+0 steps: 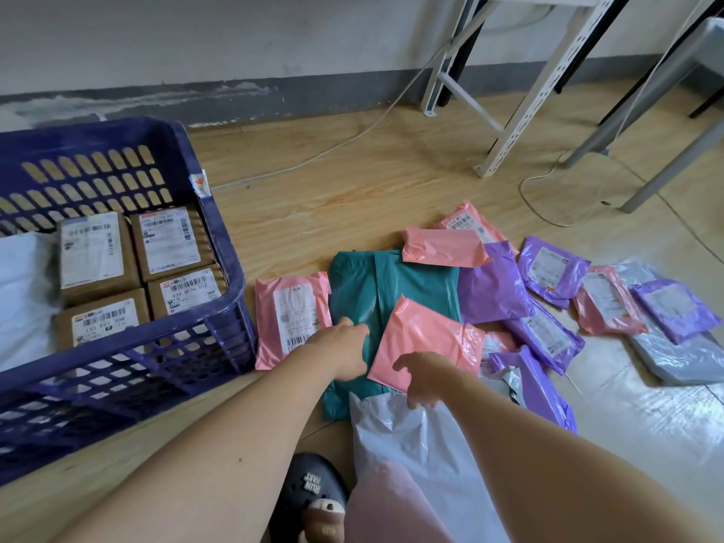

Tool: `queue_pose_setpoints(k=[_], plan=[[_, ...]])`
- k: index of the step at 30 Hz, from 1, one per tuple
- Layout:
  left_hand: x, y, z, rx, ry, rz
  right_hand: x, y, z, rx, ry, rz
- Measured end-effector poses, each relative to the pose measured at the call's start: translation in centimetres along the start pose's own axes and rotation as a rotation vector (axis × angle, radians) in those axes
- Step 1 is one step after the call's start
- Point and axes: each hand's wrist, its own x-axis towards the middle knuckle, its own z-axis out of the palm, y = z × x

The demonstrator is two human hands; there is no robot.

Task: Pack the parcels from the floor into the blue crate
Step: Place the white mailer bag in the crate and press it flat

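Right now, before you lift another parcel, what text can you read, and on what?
"RUN FAST": upside down on the dark grey rubber clog.
"436 0F06 012": label of the near-right brown cardboard box in the blue plastic crate.
"133 E01 308", less sure: label of the near-left brown cardboard box.
Pink plastic mailer and purple plastic mailer labels: too blurred.

Single head-worn wide-angle camera. Looks forward and down, close over floor (352,190). Blue crate (216,237) at 9 o'clock, wall (196,37) at 12, metal rack legs (525,123) at 1, wearer's arms (219,444) in from 6.
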Motion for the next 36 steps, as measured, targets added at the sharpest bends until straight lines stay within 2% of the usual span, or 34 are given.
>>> queue_pose_setpoints(k=[2,5,9,13,18,23,25,29,32,36], plan=[[0.2,-0.2,0.9,-0.003,-0.005,-0.022,0.1,-0.7,0.4,0.044,-0.07,-0.014],[0.8,-0.5,3.2,0.016,-0.097,-0.067,0.0,-1.4,0.5,0.0,-0.102,-0.025],[1.0,-1.4,6.4,-0.182,-0.222,-0.144,0.1,-0.9,0.6,-0.089,-0.126,-0.009],[1.2,-1.0,7.2,-0.196,-0.112,-0.14,-0.2,-0.8,0.6,-0.145,-0.173,-0.009],[1.6,0.2,6.6,-0.504,-0.024,-0.191,0.2,-1.0,0.1,-0.043,-0.159,0.022],[0.9,1.5,5.2,-0.627,0.056,-0.142,0.0,-0.5,-1.2,0.078,-0.239,0.143],[0.5,2.0,4.5,-0.639,0.084,-0.116,-0.8,-0.5,-1.8,0.077,-0.169,0.159],[0.4,2.9,3.4,-0.631,0.146,-0.104,-2.6,-0.6,-3.2,-0.089,-0.05,0.156],[0.0,3.9,1.6,-0.736,0.106,-0.115,-4.2,-0.5,-4.7,-0.153,-0.048,0.203],[-1.4,4.7,-1.7,-0.743,0.039,-0.124,-6.4,-0.9,-6.9,-0.127,0.15,0.222]])
